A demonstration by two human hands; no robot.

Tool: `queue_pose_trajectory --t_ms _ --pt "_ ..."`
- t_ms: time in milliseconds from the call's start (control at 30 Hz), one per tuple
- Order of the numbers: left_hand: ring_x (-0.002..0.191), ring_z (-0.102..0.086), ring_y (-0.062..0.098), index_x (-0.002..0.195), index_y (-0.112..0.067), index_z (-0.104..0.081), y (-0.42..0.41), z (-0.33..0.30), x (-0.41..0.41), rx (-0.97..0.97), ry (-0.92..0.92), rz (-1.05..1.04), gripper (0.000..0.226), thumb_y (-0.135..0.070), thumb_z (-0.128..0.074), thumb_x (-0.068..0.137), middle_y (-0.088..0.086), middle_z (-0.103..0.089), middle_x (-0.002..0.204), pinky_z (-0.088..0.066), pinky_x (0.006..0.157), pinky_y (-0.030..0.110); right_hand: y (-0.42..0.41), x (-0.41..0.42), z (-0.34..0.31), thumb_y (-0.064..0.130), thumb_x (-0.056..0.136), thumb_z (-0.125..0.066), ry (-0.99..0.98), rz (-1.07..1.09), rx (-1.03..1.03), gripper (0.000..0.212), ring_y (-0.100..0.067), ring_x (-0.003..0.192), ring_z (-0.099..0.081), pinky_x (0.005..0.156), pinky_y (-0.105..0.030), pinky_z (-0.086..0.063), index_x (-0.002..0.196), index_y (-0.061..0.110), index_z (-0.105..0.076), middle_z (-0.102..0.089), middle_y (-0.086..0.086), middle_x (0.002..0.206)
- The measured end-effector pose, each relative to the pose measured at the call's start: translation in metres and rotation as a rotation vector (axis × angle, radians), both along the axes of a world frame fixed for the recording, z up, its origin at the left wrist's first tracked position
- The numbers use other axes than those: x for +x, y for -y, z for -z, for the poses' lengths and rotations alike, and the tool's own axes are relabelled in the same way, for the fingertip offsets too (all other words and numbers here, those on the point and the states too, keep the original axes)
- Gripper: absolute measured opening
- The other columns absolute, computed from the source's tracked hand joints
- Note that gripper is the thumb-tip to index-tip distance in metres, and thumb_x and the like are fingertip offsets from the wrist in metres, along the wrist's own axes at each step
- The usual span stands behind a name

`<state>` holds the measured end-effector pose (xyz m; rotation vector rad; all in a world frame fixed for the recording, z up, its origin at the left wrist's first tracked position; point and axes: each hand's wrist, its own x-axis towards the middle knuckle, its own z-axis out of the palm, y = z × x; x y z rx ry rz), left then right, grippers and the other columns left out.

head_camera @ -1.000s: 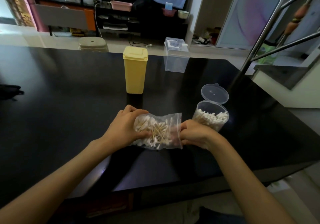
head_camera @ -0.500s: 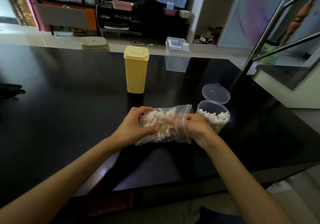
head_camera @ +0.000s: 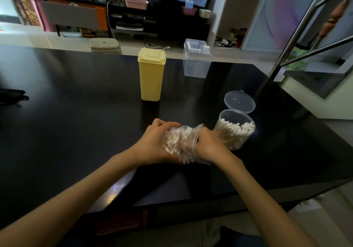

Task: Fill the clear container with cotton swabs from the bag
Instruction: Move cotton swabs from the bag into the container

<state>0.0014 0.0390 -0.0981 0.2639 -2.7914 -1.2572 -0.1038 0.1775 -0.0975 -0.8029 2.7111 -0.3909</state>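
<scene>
Nearest the table's point(head_camera: 57, 132) front edge, both hands hold the bag point(head_camera: 183, 143) just above the dark top. The left hand point(head_camera: 154, 143) is curled round the bag's closed end, fingers wrapped over the bundle of swabs point(head_camera: 174, 139) inside. The right hand point(head_camera: 208, 145) is at the bag's mouth, its fingers hidden by the plastic, so whether it pinches the rim or reaches in for swabs I cannot tell for sure; it seems to grip there. Just beside that hand, to the right, the tub point(head_camera: 235, 130) stands upright with its hinged lid point(head_camera: 239, 101) flipped back. It already holds a dense stand of swabs that looks to fill most of it, so the task seems well along. A good handful remains in the bag, and the tub may not take it all. The tub sits near the table's right edge, with a metal rail point(head_camera: 298, 31) beyond, so a nudge that way could tip it off. To the left the top gives ample room. Farther back stand a yellow bin point(head_camera: 151, 75) and a clear box point(head_camera: 196, 59) near the far edge, well apart from the work.
</scene>
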Motion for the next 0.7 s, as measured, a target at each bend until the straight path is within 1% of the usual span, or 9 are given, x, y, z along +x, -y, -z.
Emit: queue_pose_trajectory --t_ms 133,200,300,367,400,500,600,633,700 --pt "0.108 -0.044 0.013 0.134 -0.031 -0.046 0.001 0.001 -0.002 -0.159 -0.077 -0.081 0.086 -0.039 -0.086 0.059 -0.005 -0.039 0.114 -0.036 0.090 0.020 -0.002 0.002 -0.006 0.041 0.082 -0.056 0.068 -0.001 -0.095 0.046 -0.027 0.098 -0.062 0.087 -0.043 -0.052 0.119 0.015 -0.058 -0.063 -0.007 0.110" --pt "0.104 -0.046 0.011 0.132 -0.029 -0.049 0.003 0.000 -0.002 -0.170 -0.116 -0.117 0.082 -0.040 -0.086 0.059 -0.005 -0.041 0.111 -0.037 0.087 0.019 -0.003 -0.001 -0.008 0.045 0.080 -0.057 0.115 -0.004 -0.117 0.051 -0.027 0.101 -0.062 0.089 -0.042 -0.052 0.121 0.014 -0.058 -0.065 -0.008 0.111" --pt "0.099 -0.048 0.011 0.128 -0.028 -0.054 0.002 -0.002 0.000 -0.192 -0.155 -0.161 0.077 -0.042 -0.085 0.059 -0.006 -0.043 0.106 -0.040 0.084 0.022 -0.005 -0.007 -0.006 0.033 0.085 -0.061 0.058 0.049 -0.042 0.044 -0.026 0.102 -0.062 0.087 -0.034 -0.050 0.123 0.012 -0.057 -0.064 -0.008 0.113" --pt "0.099 -0.048 0.012 0.126 -0.028 -0.055 0.002 -0.003 0.001 -0.228 -0.147 -0.183 0.075 -0.044 -0.084 0.059 -0.007 -0.042 0.105 -0.046 0.085 0.030 -0.003 -0.007 -0.007 0.030 0.087 -0.059 0.024 0.087 -0.032 0.034 -0.028 0.101 -0.062 0.084 -0.035 -0.050 0.114 0.010 -0.061 -0.065 -0.010 0.108" --pt "0.099 -0.047 0.012 0.126 -0.029 -0.055 0.001 -0.003 0.001 -0.245 -0.139 -0.189 0.075 -0.045 -0.084 0.058 -0.008 -0.041 0.105 -0.048 0.085 0.034 -0.002 -0.003 -0.010 0.030 0.090 -0.056 0.042 0.077 0.001 0.032 -0.029 0.105 -0.060 0.087 -0.036 -0.049 0.114 0.009 -0.061 -0.063 -0.012 0.111" --pt "0.106 -0.041 0.012 0.126 -0.031 -0.052 0.001 -0.003 0.002 -0.287 -0.084 -0.179 0.074 -0.048 -0.080 0.060 -0.009 -0.038 0.108 -0.048 0.087 0.039 0.006 0.003 -0.018 0.025 0.096 -0.047 0.043 -0.051 0.202 0.046 -0.029 0.128 -0.042 0.106 -0.032 -0.032 0.136 0.006 -0.039 -0.041 -0.015 0.140" --pt "0.112 -0.036 0.011 0.130 -0.032 -0.048 0.003 -0.004 0.000 -0.291 -0.014 -0.176 0.079 -0.054 -0.079 0.061 -0.009 -0.036 0.111 -0.046 0.088 0.038 0.005 0.002 -0.021 0.024 0.093 -0.052 -0.009 -0.157 0.236 0.058 -0.030 0.134 -0.032 0.113 -0.034 -0.025 0.144 0.011 -0.028 -0.028 -0.012 0.148" --pt "0.112 -0.036 0.011 0.130 -0.031 -0.048 0.004 -0.004 0.000 -0.284 -0.004 -0.181 0.080 -0.055 -0.079 0.060 -0.009 -0.035 0.111 -0.046 0.088 0.036 0.001 0.002 -0.022 0.024 0.092 -0.054 -0.006 -0.163 0.203 0.058 -0.031 0.133 -0.033 0.113 -0.035 -0.026 0.143 0.013 -0.030 -0.029 -0.010 0.147" --pt "0.112 -0.037 0.011 0.129 -0.028 -0.049 0.005 -0.006 -0.001 -0.274 0.007 -0.192 0.080 -0.056 -0.079 0.060 -0.009 -0.035 0.109 -0.045 0.089 0.035 -0.004 0.001 -0.021 0.021 0.091 -0.054 0.033 -0.124 0.058 0.044 -0.032 0.123 -0.045 0.107 -0.041 -0.037 0.133 0.013 -0.047 -0.040 -0.014 0.140"
